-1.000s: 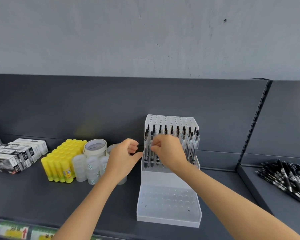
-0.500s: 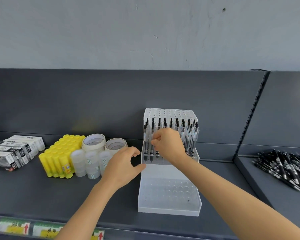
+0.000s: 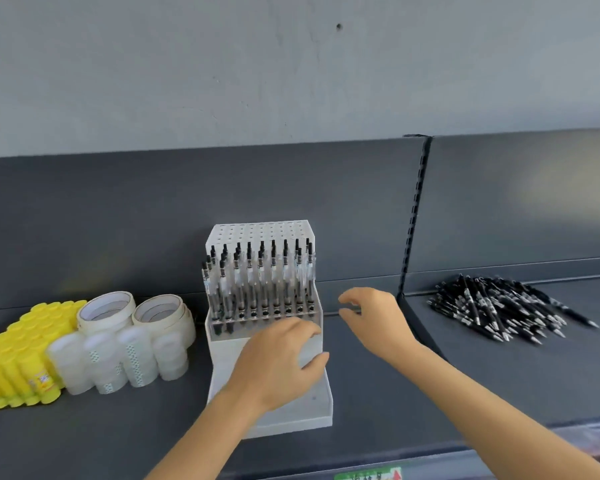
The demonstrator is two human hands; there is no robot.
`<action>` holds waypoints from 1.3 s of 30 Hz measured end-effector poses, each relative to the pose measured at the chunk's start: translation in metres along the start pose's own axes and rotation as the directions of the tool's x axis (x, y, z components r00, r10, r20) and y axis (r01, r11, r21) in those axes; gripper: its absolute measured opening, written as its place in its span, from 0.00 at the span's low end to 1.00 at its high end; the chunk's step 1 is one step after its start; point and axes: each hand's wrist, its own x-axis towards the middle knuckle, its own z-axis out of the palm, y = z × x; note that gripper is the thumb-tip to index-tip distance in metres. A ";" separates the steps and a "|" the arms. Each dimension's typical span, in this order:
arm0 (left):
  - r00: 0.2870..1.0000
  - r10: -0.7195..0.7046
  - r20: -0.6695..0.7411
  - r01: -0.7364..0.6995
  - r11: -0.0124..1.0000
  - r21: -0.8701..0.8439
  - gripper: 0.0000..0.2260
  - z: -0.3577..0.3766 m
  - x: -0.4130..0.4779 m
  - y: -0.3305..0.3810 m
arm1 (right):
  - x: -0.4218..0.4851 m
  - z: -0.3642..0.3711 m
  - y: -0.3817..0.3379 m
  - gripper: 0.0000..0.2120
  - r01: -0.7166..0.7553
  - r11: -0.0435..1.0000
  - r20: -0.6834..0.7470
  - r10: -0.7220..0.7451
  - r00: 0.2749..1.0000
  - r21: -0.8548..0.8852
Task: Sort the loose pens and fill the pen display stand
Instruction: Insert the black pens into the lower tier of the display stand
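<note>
A white stepped pen display stand (image 3: 262,232) stands mid-shelf. Its top tier of holes is bare, and its middle tier holds several clear pens with black tips (image 3: 260,282), upright in rows. My left hand (image 3: 281,362) hovers over the stand's low front tier with relaxed fingers and spread thumb, holding nothing and hiding most of that tier. My right hand (image 3: 373,320) is just right of the stand, apart from it, fingers loosely curled and empty. A pile of loose black pens (image 3: 499,310) lies on the right shelf section, beyond my right hand.
Yellow glue sticks (image 3: 21,362), two wide tape rolls (image 3: 106,308) and several small white tape rolls (image 3: 118,358) crowd the shelf left of the stand. A slotted upright (image 3: 413,220) divides the two shelf sections. A price label (image 3: 368,475) marks the front edge.
My right hand has come off the pens in the stand and moved right. My left hand has shifted from the stand's left side to above its front tier. The view has swung right.
</note>
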 end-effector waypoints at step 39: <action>0.698 -0.670 0.255 0.660 0.739 0.136 0.12 0.261 0.284 0.239 | 0.095 -0.198 0.392 0.18 -0.484 0.865 0.326 0.499 0.803 -0.133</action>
